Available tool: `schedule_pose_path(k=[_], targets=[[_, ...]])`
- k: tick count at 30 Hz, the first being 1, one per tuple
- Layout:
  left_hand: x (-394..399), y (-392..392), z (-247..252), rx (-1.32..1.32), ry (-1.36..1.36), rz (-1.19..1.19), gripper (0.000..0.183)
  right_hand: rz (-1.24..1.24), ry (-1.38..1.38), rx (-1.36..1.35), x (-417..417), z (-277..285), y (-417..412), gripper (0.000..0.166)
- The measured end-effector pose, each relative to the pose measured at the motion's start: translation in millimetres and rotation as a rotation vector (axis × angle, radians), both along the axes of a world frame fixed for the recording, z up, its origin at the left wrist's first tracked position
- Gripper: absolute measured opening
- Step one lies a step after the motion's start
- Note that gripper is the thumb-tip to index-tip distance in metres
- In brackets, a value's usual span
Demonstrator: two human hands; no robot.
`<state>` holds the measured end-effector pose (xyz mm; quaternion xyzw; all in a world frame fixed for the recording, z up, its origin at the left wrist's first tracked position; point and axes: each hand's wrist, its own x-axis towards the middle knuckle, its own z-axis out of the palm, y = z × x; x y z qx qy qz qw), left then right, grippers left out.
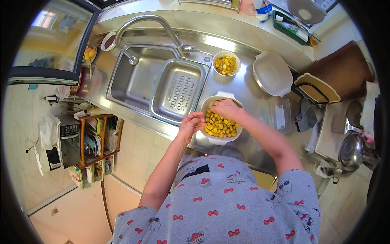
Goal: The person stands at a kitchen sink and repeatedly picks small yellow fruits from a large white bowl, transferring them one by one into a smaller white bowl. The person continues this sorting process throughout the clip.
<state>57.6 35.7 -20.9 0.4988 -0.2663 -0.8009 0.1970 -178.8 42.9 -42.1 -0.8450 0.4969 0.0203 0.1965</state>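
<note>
A white two-handled bowl (210, 139) stands on the steel counter in front of me, with many yellow peeled chestnuts (221, 126) in it. My right hand (226, 109) reaches over the far side of this bowl, fingertips down among the chestnuts; whether they grip one is hidden. At the bowl's left rim is my left hand (192, 124), its fingers loosely bent and apart, with nothing visible in them. Beyond the bowl, a smaller round white bowl (215, 72) holds more chestnuts (225, 65).
Left of the bowls lies a steel sink (131, 82) with a perforated steel basin (182, 91) holding small scraps. A curved faucet (146, 19) arches over it. An empty white two-handled bowl (272, 72) stands at right, near a clear plastic container (275, 117) and a cutting board (341, 71).
</note>
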Motion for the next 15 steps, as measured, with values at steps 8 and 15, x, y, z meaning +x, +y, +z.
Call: schedule_pose_path(k=[8,15], targets=[[2,3,-2,0.015,0.050,0.039,0.026,-0.320,-0.319,-0.056,-8,37,18,0.018],[-2,4,2,0.010,0.017,0.043,0.023,-0.428,-0.116,-0.022,-21,16,47,0.017]])
